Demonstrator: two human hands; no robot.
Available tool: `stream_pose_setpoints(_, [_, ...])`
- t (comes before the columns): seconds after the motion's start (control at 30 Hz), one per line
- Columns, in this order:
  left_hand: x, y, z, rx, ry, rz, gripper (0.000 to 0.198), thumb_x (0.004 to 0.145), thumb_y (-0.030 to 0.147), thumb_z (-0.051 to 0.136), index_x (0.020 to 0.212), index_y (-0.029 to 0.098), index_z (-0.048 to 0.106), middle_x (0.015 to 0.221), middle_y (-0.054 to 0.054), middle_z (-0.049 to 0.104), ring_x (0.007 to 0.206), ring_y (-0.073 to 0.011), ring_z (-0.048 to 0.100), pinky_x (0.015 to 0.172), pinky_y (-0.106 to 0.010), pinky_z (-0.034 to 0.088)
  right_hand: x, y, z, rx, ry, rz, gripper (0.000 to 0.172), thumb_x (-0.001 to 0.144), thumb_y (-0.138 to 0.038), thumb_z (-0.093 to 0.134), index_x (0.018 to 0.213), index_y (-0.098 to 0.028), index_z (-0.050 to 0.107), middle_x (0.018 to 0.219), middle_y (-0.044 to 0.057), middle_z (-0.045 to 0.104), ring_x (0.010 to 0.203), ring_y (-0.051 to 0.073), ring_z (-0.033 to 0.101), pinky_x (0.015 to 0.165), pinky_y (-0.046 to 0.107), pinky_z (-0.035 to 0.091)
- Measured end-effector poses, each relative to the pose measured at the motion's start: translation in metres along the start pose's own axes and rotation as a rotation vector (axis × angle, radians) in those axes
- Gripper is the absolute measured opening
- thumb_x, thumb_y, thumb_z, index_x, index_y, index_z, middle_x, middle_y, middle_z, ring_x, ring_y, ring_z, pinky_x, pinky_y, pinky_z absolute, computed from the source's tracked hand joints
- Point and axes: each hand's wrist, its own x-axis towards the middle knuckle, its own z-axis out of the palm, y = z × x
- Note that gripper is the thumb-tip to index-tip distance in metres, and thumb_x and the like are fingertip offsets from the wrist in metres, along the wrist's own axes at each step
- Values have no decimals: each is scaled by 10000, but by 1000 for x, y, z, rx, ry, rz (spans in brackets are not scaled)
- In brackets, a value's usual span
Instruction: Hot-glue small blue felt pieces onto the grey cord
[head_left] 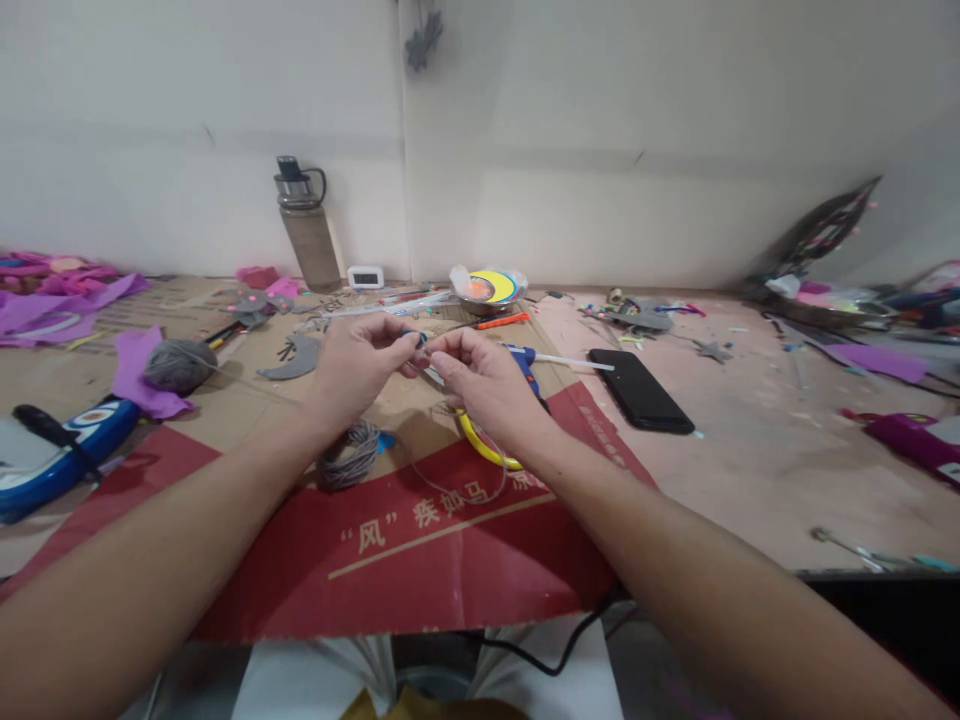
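Observation:
In front of me, my left hand (364,365) pinches a small dark blue-green piece (422,338), too small to name surely, between thumb and finger. My right hand (484,378) is closed right beside it, fingertips pinched on grey yarn (504,480) that loops down over the cardboard. Below my left wrist lies a wound bundle of grey yarn (352,458) with a bit of blue near it. A yellow ring (480,443) sits partly hidden under my right hand. Behind that hand shows a blue glue gun (529,368) with a white glue stick. A grey felt crescent (292,358) lies left of my left hand.
Red-and-brown cardboard (420,590) covers the table's front. A black phone (640,390) lies to the right, a ball of grey yarn (180,366) and a blue-rimmed object (82,450) to the left. A bottle (309,235), small white clock (365,277) and bowl (487,290) stand along the wall.

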Motion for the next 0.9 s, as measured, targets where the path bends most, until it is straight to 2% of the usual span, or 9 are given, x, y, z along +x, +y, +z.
stream_pose_setpoints(0.1, [7,-6,-4,-71,100,-3,117,753,292,682,751,178,652,676,-15,683,593,-126,635,597,-247,528,-6,-6,4,-142,-28,-96,66,872,-257,505,869,-211,553,792,-7,563,727,128,494,662,270,396])
stream_pose_setpoints(0.3, [34,-9,-29,-550,277,-96,65,761,206,669,756,186,608,734,7,680,700,-96,623,665,-229,525,-19,-15,17,-311,-155,-276,112,910,-239,460,893,-206,565,859,20,599,806,147,537,763,298,405])
stream_pose_setpoints(0.43, [46,4,-58,-778,320,-250,134,811,154,658,735,197,557,690,89,635,587,18,455,513,-85,386,-10,-11,18,-226,-174,-224,139,911,-260,474,867,-209,595,829,12,603,781,140,538,725,288,408])
stream_pose_setpoints(0.53, [51,8,-76,-837,370,-235,172,891,128,547,734,186,511,679,92,613,498,26,325,397,-95,269,-6,-21,15,-75,-167,-126,161,916,-299,471,879,-213,602,761,-9,574,650,117,487,620,265,394])
stream_pose_setpoints(0.6, [54,5,-84,-854,407,-231,207,911,102,504,715,170,492,641,84,585,466,36,295,374,-91,237,-9,-36,14,-25,-249,-122,181,926,-318,458,899,-219,608,773,-13,583,619,107,479,600,256,397])
stream_pose_setpoints(0.73, [63,-11,-89,-899,520,-238,270,922,41,429,678,142,484,570,47,566,416,44,309,360,-79,205,-20,-61,7,-227,-658,-245,296,942,-354,458,786,-198,656,857,14,648,839,133,583,792,268,432])
stream_pose_setpoints(0.77, [65,-15,-88,-909,517,-237,270,918,33,425,677,137,487,581,31,586,402,43,304,356,-82,200,-20,-61,3,-280,-606,-235,339,951,-376,438,775,-188,659,857,20,658,842,134,589,802,268,428])
stream_pose_setpoints(0.83, [67,-23,-84,-927,459,-215,258,899,17,430,677,125,506,589,17,597,384,40,316,347,-88,196,-17,-53,-10,-414,-335,-191,417,973,-401,362,783,-175,657,809,24,658,778,132,585,749,264,419])
stream_pose_setpoints(0.9, [67,-29,-79,-893,390,-192,230,858,12,468,662,118,522,586,7,594,366,30,312,332,-98,184,-10,-40,-26,-622,-131,-164,356,959,-385,396,805,-171,636,777,21,638,732,140,559,692,265,397])
